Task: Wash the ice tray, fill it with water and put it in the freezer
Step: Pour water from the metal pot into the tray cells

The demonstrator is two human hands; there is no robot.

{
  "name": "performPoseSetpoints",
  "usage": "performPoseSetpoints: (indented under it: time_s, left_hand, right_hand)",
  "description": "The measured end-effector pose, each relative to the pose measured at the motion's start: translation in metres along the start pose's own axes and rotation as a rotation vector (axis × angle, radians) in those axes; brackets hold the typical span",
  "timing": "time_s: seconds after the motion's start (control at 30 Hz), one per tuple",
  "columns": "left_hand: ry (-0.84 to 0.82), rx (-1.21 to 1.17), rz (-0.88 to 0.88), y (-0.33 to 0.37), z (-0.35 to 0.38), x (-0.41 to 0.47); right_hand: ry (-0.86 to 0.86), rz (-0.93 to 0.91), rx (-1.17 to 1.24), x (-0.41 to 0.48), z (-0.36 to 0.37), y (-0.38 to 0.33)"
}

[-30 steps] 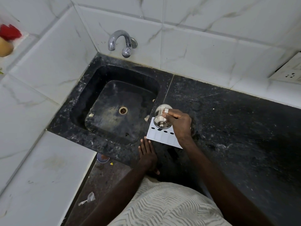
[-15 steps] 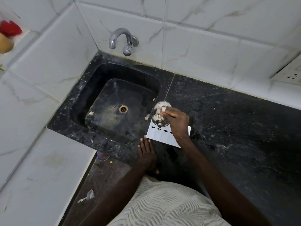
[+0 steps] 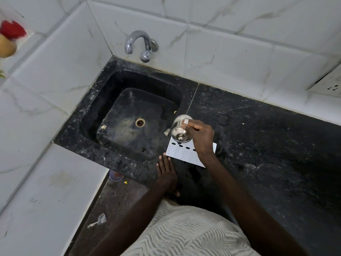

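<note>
Nearest the camera, the left hand (image 3: 166, 175) lies flat on the front edge of the black counter (image 3: 258, 145), palm down, fingers straight and together, holding nothing; its fingertips stop just short of the near left corner of the ice tray (image 3: 181, 154). The tray, a white flat slab with a row of dark oval holes, rests on the counter just right of the sink (image 3: 129, 117), its long axis running left to right and tilted slightly away at the right end. Directly above the tray's far half, the right hand (image 3: 200, 134) is closed around a small steel cup (image 3: 180, 129), tipped on its side with its base turned to the camera and its mouth pointing away toward the sink rim; no stream of water can be made out. The tray therefore lies straight below the right hand and just beyond the left fingertips, so the left hand is judged the freer for steadying it. Farther back stands the tap (image 3: 140, 45), with no water running. Compared with the frame one second earlier, the cup is tipped farther over, while tray and left hand remain in place.
</note>
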State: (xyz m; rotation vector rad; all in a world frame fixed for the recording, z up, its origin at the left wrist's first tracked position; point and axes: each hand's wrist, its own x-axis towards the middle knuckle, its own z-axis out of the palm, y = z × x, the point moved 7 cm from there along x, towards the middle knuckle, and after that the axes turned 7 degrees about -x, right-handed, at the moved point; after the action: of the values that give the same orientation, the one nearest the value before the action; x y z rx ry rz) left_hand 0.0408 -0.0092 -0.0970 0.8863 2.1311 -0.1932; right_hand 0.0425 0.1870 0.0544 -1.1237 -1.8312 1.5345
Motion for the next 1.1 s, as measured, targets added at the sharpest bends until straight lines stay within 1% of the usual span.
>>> performPoseSetpoints:
  time_s: [0.1, 0.2, 0.47, 0.67, 0.93, 1.1]
  left_hand:
    - [0.002, 0.003, 0.008, 0.0, 0.0, 0.0]
    - [0.005, 0.0, -0.004, 0.001, -0.001, 0.001]
    - [0.019, -0.066, -0.006, 0.0, 0.0, 0.002]
    - [0.003, -0.086, 0.028, 0.001, -0.004, -0.002]
    - [0.023, -0.084, 0.024, 0.001, -0.004, -0.003]
    - [-0.004, -0.129, 0.005, 0.0, -0.003, -0.001]
  right_hand:
    - [0.031, 0.136, 0.086, 0.001, 0.003, 0.009]
    - [0.054, 0.181, 0.126, 0.001, 0.006, 0.01]
    - [0.025, 0.116, 0.08, 0.003, 0.017, 0.002]
    - [-0.021, -0.005, 0.009, 0.0, 0.025, -0.008]
    - [-0.028, -0.059, -0.033, -0.001, 0.029, -0.009]
    - [-0.026, -0.077, -0.043, 0.0, 0.03, -0.008]
